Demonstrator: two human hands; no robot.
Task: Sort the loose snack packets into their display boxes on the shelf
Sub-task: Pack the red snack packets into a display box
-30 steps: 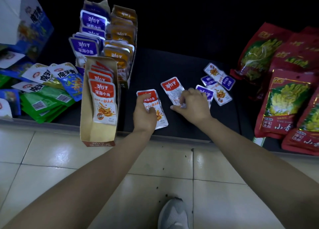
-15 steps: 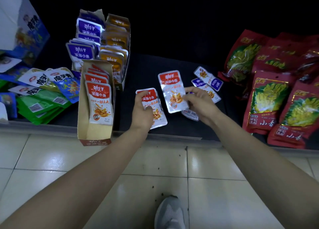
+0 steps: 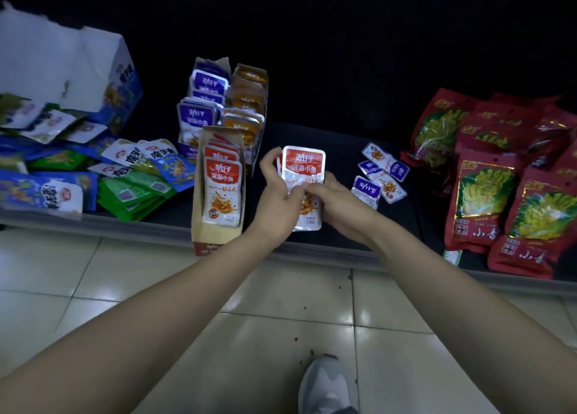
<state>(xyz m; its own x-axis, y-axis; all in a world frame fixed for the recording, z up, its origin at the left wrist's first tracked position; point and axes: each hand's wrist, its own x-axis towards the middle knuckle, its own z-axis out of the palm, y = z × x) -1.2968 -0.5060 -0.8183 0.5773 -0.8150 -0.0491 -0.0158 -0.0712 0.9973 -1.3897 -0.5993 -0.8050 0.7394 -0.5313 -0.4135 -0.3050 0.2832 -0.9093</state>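
Note:
Both hands hold red-topped fish snack packets (image 3: 302,167) stacked upright above the dark shelf (image 3: 337,139). My left hand (image 3: 278,195) grips the stack from the left, fingers at its top corner. My right hand (image 3: 335,204) holds the lower right side, thumb across the front. Just left stands a narrow cardboard display box (image 3: 215,238) with matching red packets (image 3: 222,192) in it. Behind it, two boxes hold purple packets (image 3: 199,114) and orange packets (image 3: 245,110). Three loose purple packets (image 3: 379,173) lie on the shelf to the right.
Blue, green and white snack bags (image 3: 93,176) are piled at the left beside a torn blue-white carton (image 3: 68,67). Large red bags (image 3: 499,182) fill the right. The shelf's front edge (image 3: 140,226) meets a tiled floor, where my shoe (image 3: 324,385) shows.
My right hand carried its red packet left and joined it with the one in my left hand; both packets are now lifted off the shelf and held together upright.

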